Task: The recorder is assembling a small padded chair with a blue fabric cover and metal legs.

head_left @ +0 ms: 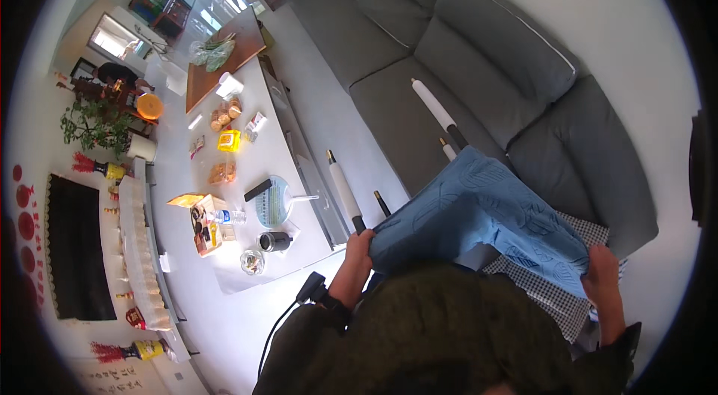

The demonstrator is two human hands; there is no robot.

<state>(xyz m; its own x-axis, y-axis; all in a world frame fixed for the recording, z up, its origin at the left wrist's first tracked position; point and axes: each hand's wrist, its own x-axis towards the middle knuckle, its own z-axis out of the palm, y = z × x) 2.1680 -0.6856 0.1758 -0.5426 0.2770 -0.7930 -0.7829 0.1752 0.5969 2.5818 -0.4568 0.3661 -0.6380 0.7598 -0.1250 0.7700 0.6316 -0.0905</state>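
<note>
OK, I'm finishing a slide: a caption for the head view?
Left hand and right hand holding a blue patterned cloth beside a grey sofa.

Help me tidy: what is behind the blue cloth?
Past the blue cloth show a checked cloth, the gray sofa and two white rods, whose lower ends it hides. What else it covers cannot be seen.

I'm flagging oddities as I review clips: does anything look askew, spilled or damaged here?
Gold-tipped rods jut out beside the held blue cloth, resembling legs of upturned furniture: an odd way up, if so, though whatever bears them is hidden. I see no clear spill or damage.
</note>
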